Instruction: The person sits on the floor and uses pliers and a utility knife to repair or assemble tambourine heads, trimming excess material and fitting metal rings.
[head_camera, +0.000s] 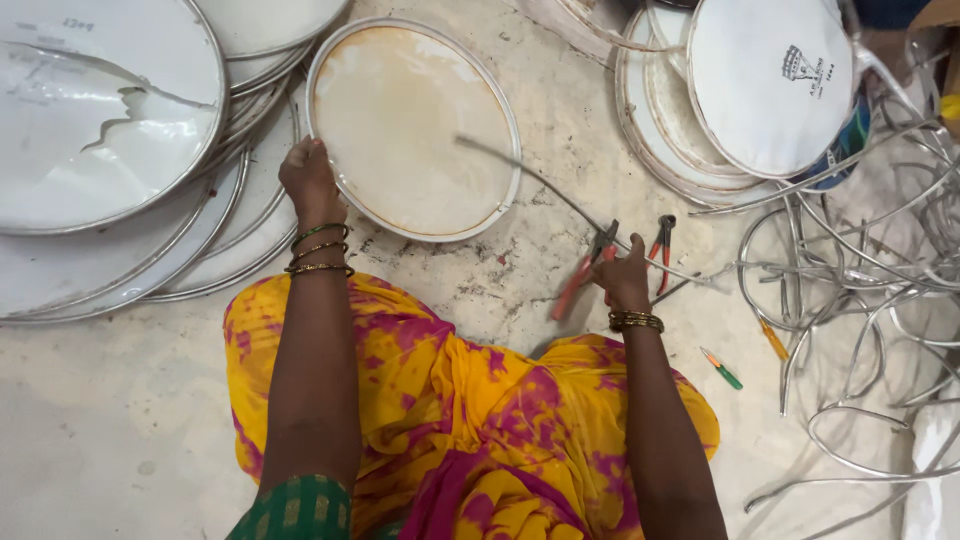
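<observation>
My left hand (308, 172) grips the left rim of a round drum skin (410, 125) with a stained, tan surface, lying flat on the floor in front of me. My right hand (622, 277) is closed around a long thin metal rod (530, 178) that slants up over the right edge of the drum skin. Right beside that hand lie red-handled pliers (583, 272) and a second pair of red-handled cutters (662, 247). Bangles circle both wrists. My lap, in yellow and pink cloth, fills the lower middle.
A stack of white drum skins (100, 160) sits at the left, the top one torn. More skins (765, 85) are piled at upper right. A tangle of bent metal hoops (870, 290) covers the right side. A green-tipped screwdriver (722, 370) and a yellow-handled tool (773, 340) lie on the concrete floor.
</observation>
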